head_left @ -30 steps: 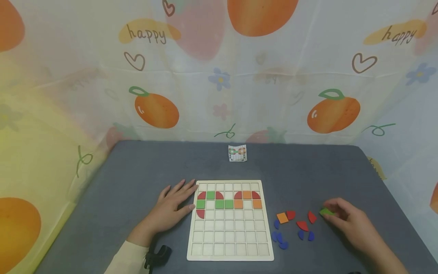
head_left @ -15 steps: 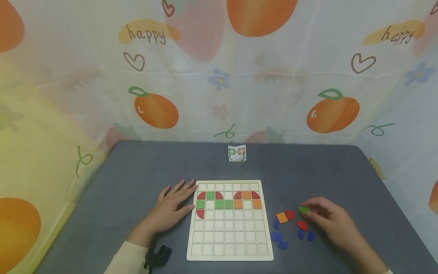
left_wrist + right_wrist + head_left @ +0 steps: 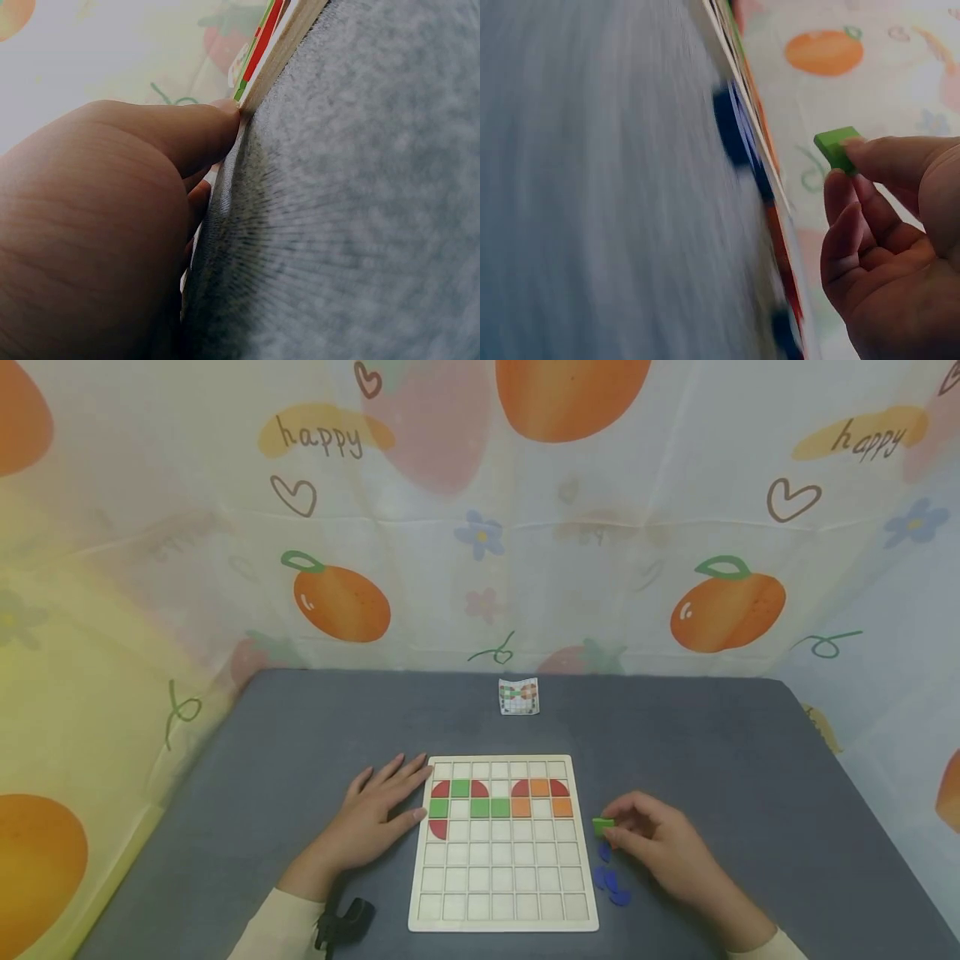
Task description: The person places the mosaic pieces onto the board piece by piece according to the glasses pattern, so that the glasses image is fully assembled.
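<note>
A pale board with a grid of square cells [image 3: 502, 881] lies on the table; red quarter-circle pieces and green and orange square pieces fill some cells in its upper rows. My left hand [image 3: 378, 814] rests flat at the board's left side, its fingertips and thumb touching the edge. Just right of the board, my right hand [image 3: 663, 843] pinches a green square tile [image 3: 838, 148] between thumb and fingers, held above the table. Beneath and beside that hand lie several blue curved pieces [image 3: 611, 881]. In the head view the hand hides most of the other loose pieces.
A small printed card [image 3: 519, 697] with a coloured grid pattern lies behind the board. The dark grey tabletop [image 3: 337, 718] extends around it. A fruit-patterned cloth [image 3: 570, 593] hangs at the back and sides.
My right hand has carried the green tile leftward over the loose pieces to near the board's right edge. My left hand has stayed at the board's left side.
</note>
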Tool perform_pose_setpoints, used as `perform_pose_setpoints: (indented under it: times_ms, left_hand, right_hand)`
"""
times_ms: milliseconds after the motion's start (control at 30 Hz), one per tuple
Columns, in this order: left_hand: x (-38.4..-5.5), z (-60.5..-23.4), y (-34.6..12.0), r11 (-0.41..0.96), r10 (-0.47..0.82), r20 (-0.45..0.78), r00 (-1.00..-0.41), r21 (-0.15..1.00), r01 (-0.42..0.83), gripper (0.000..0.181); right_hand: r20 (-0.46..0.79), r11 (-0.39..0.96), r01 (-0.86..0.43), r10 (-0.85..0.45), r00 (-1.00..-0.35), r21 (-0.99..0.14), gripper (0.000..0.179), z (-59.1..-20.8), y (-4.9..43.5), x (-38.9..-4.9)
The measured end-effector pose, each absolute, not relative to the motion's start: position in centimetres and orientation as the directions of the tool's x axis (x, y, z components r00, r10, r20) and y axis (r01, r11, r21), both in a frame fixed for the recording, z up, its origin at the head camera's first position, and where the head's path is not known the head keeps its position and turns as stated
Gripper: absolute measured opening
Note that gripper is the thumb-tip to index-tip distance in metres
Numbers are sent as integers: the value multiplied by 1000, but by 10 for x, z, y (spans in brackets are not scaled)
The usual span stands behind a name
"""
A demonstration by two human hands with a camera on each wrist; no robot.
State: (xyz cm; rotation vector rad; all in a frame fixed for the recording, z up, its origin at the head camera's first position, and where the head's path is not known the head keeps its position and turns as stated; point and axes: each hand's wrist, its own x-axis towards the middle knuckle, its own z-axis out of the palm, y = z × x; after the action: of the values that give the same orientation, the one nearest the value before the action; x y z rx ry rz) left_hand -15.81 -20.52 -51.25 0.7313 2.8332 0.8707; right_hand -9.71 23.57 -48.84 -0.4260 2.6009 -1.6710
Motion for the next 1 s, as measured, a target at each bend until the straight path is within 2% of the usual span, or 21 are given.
perform_pose_setpoints:
  times_ms: [467, 1000]
  left_hand:
    - [-158, -513, -205, 717, 475, 56, -878, 553, 424, 69]
    - [-160, -516, -206, 734, 469, 59, -881, 529, 426, 69]
  right_hand:
    - [152, 246, -252, -362, -920, -936, 16, -491, 179, -101]
    - [103, 285, -244, -432, -896, -927, 7, -487, 105, -110]
